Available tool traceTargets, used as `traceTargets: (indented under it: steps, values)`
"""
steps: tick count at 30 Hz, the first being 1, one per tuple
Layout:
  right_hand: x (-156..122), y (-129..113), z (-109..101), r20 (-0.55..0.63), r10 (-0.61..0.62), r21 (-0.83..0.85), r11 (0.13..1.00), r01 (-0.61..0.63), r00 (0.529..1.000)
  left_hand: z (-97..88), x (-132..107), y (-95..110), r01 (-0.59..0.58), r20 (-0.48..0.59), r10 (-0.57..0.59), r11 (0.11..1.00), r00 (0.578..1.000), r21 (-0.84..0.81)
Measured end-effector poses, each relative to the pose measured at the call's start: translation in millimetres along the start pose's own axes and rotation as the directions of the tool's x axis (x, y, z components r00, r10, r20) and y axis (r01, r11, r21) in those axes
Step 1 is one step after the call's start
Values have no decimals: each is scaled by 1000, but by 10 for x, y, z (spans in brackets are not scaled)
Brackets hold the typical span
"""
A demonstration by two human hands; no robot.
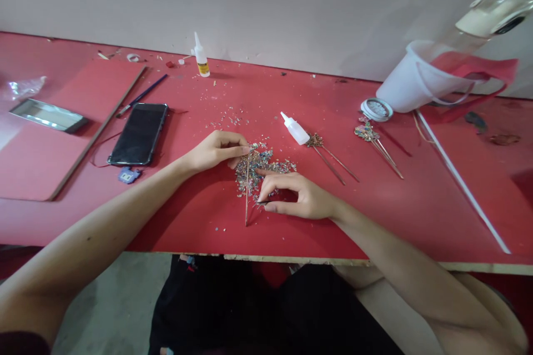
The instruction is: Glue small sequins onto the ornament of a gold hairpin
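Observation:
My left hand (219, 151) pinches the top of a gold hairpin (247, 194), whose prong points down toward the table's front edge. Beneath and around it spreads a pile of small shiny multicoloured flakes (283, 166). Thumb and fingers of my right hand (300, 195) are closed on a thin dark tool (263, 202), mostly hidden by the fingers, close to the hairpin's prong. Beyond the right hand a white glue bottle (296, 131) lies with its base against the head of another two-pronged hairpin (333, 160). Further right rests a hairpin with a colourful head (367, 133).
A second glue bottle (202, 62) stands near the wall. On the left lie a phone (139, 134), a paintbrush (144, 94), a silver-framed case (49, 115) and a board (100, 130). A white bucket (410, 77) and a round lid (377, 109) are at right.

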State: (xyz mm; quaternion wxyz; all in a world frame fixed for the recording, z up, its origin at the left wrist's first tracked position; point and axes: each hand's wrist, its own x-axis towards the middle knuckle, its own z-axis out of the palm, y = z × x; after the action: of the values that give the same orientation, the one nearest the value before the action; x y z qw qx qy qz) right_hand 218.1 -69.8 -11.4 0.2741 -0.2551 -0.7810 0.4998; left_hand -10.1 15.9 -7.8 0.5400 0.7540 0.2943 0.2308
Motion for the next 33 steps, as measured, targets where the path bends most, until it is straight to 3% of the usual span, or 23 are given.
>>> traceTargets:
  steps: [10,17,23,26,29,33]
  values:
    - [-12,-18,4,38,-1,1,1000,1,999,3,-3,-19,4,-27,-6,996,1000,-85]
    - [-12,31,-48,-254,23,-108,993,-52,967,-4,-3,6,10,-28,-13,994,1000,-112]
    - [196,46,18,9,-47,-121,991,48,999,-58,-12,-37,-27,-42,23,994,999,-102]
    - [228,60,-6,76,-31,-133,990,41,997,-92,-12,-72,-44,-57,39,995,998,-86]
    - [155,76,-77,-8,45,-147,988,-46,999,-97,-7,-81,-39,-46,35,995,998,-94]
    - [76,75,-131,-258,88,-54,993,-106,962,-76,0,-41,-14,-32,12,997,999,-69]
